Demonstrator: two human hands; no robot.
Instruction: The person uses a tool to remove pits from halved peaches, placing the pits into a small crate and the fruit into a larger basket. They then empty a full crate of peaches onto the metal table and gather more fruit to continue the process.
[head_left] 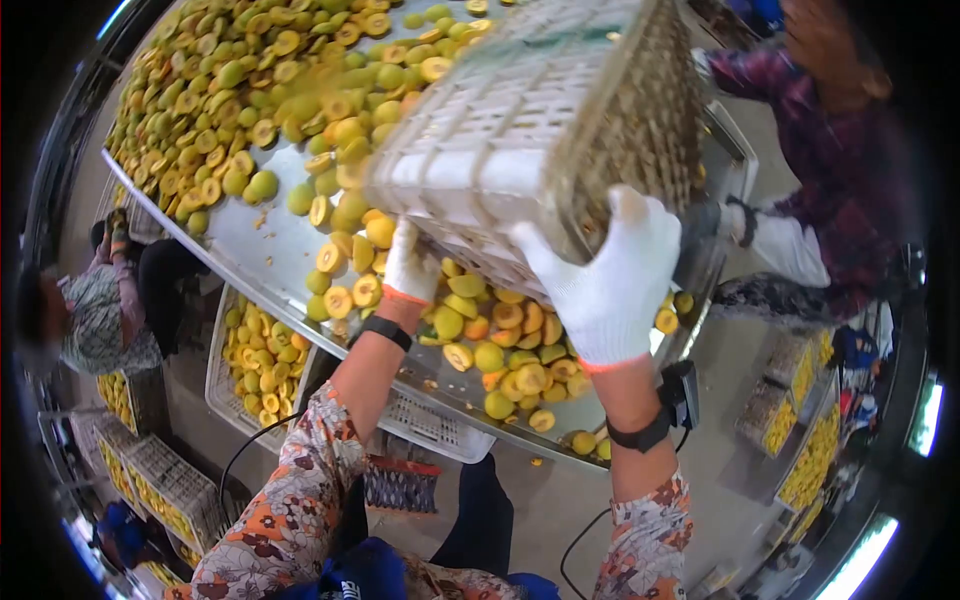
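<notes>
Above the metal bench (288, 255), 1 pale lattice crate (480, 160) is tilted in the air between 2 white-gloved hands, its outline blurred. At the bench's near side, the left hand (410, 268) lies against the crate's lower left part; its fingertips are hidden, so I cannot tell how tightly they close. Farther right over the bench, the right hand (605, 275) grasps a lower corner of the crate, thumb spread well apart from the other fingers (632, 208). Each wrist wears 1 black band.

On the near part of the bench, below the crate, lie loose yellow-green fruits (510, 350), some whole and some cut in half with brown centres showing. Across the far left of the bench spreads a deep heap of similar fruit (210, 110).

Beside the bench's near left edge, lower down, stands 1 fruit-filled crate (245, 424). Left of the bench is 1 person in a patterned top (108, 318); right of it, another person wears a dark plaid shirt (850, 200) and a white glove.
</notes>
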